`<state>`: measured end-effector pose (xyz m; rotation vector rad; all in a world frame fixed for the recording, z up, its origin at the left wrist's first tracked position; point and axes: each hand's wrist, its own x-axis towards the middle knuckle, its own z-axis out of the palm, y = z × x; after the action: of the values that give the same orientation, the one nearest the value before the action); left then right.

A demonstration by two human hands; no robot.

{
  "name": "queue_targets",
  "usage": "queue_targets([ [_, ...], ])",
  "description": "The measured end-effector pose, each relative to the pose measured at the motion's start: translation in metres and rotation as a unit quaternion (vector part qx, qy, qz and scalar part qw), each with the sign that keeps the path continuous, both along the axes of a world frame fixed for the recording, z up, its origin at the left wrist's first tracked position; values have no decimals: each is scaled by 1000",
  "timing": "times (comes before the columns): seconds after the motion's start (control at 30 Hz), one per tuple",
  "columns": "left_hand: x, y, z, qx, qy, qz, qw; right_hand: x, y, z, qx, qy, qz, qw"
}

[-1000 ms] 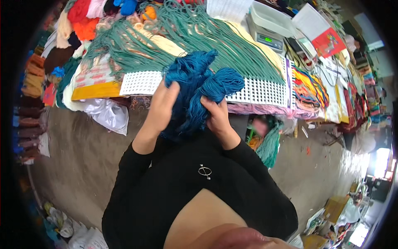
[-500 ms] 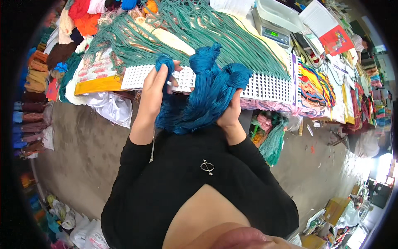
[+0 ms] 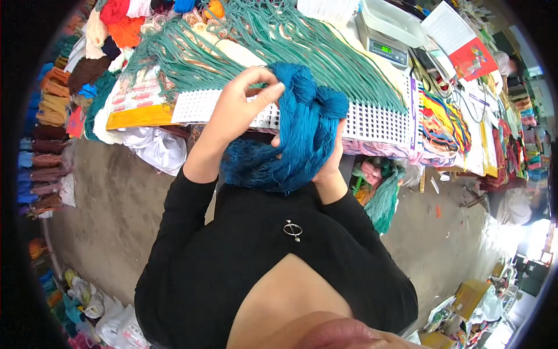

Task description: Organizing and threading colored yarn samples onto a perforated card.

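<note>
Lit brightly and fairly evenly over the blue yarn hanks (image 3: 302,125). Blown out to white at the window (image 3: 540,235) on the far right, spilling glare onto the concrete floor (image 3: 439,250). Bent and softened toward the fisheye rim, then black beyond; much crisper and less warped near the middle.

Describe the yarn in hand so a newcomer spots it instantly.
Find the broad spread of green strands, then the white perforated board along its near edge. Just in front, the right hand supports a yarn bundle, with the left hand at its top. Its deep blue and rounded top ends set it apart from the green strands.
</note>
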<state>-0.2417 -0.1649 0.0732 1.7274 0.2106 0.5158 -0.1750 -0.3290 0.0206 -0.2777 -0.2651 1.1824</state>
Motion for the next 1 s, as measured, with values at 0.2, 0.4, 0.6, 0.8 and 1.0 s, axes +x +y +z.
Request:
queue_targets([
  [0.2,-1,-12,19,228,-90,138,960,7,-2,-3,14,-46,1,999],
  [0.4,7,-63,24,381,-59,26,922,-5,-10,-31,-151,-110,-156,970],
  [0.6,9,-72,18,326,-79,-114,935,-14,-37,-27,-101,-118,-114,981],
  [0.8,-10,-74,18,-307,-84,-5,948,10,-43,-10,6,32,-90,995],
  [1.0,-4,-31,-3,-529,-62,-59,844,18,-46,-3,25,-15,-113,993],
])
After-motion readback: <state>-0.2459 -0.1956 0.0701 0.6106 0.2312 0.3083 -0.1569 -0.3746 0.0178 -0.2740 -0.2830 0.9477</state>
